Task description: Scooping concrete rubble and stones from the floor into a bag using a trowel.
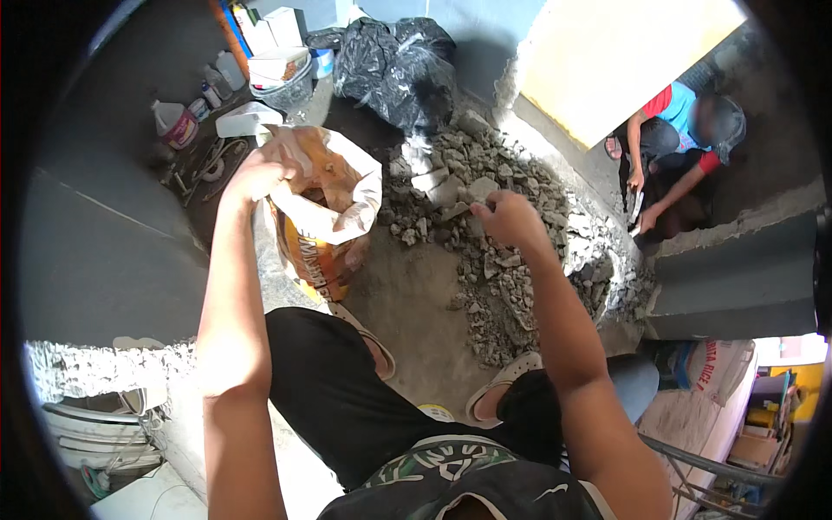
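Observation:
My left hand (260, 176) is closed on the rolled rim of an orange-and-white printed sack (321, 264), which stands upright with its mouth open. Over a heap of broken concrete rubble (511, 290), to the right of the sack, is my right hand (513, 221). Its fingers are curled. Grey chunks lie right by the fingertips, and what the fingers hold, if anything, cannot be made out. A pale flat chunk (483, 188) shows just beyond this hand. Shadow hides most of the sack's inside.
At the far right a co-worker (693, 130) crouches behind a low broken wall edge (737, 234), hands on a tool. Black plastic bags (394, 69) lie behind the heap. A bucket (284, 87) and a pink-labelled jug (176, 126) stand far left. My feet flank the bare floor (416, 303).

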Motion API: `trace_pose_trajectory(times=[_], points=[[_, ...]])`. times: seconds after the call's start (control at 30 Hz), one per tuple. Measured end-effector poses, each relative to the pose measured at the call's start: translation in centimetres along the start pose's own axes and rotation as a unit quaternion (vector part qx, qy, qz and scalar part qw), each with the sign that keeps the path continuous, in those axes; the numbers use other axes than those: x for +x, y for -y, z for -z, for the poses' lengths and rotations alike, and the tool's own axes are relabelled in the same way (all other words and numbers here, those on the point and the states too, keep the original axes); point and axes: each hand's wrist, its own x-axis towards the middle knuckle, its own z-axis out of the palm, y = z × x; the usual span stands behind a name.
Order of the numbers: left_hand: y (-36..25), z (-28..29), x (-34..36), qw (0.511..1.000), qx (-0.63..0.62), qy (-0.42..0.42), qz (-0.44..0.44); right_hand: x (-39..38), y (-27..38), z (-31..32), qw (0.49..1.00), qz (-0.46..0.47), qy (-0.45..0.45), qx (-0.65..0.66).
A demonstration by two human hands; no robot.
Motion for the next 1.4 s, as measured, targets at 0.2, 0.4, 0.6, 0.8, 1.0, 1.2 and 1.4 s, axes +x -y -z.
trace_pose_trajectory(times=[0.2, 0.4, 0.6, 0.8, 1.0, 1.2, 1.4], points=[[0.4, -0.5, 0.4, 1.000, -0.007, -0.005, 0.013, -3.9, 8.9, 4.7, 0.975, 0.181, -0.125, -0.027], [2.3, -0.5, 1.1, 0.998, -0.035, -0.001, -0.046, -2.8, 11.8, -5.0, 0.940, 0.261, -0.211, 0.057], [-0.2, -0.6, -0.9, 0.997, -0.053, -0.048, -0.017, -8.4, 2.6, -9.8, 0.957, 0.034, -0.164, 0.237], [2.1, -0.3, 0.9, 0.999, -0.010, -0.046, 0.004, -16.1, -5.7, -25.5, 0.967, -0.104, 0.103, 0.207], [1.0, -1.2, 1.2, 0.999, -0.012, -0.031, 0.009, -20.6, -6.1, -31.9, 0.946, -0.156, 0.196, 0.207], [3.1, 0.5, 2.5, 1.000, -0.018, -0.019, 0.018, -19.5, -9.4, -30.5, 0.957, -0.139, 0.204, 0.150], [1.9, -1.7, 4.0, 1.000, -0.016, 0.005, 0.015, -19.1, -12.3, -27.9, 0.973, -0.056, 0.196, 0.111]])
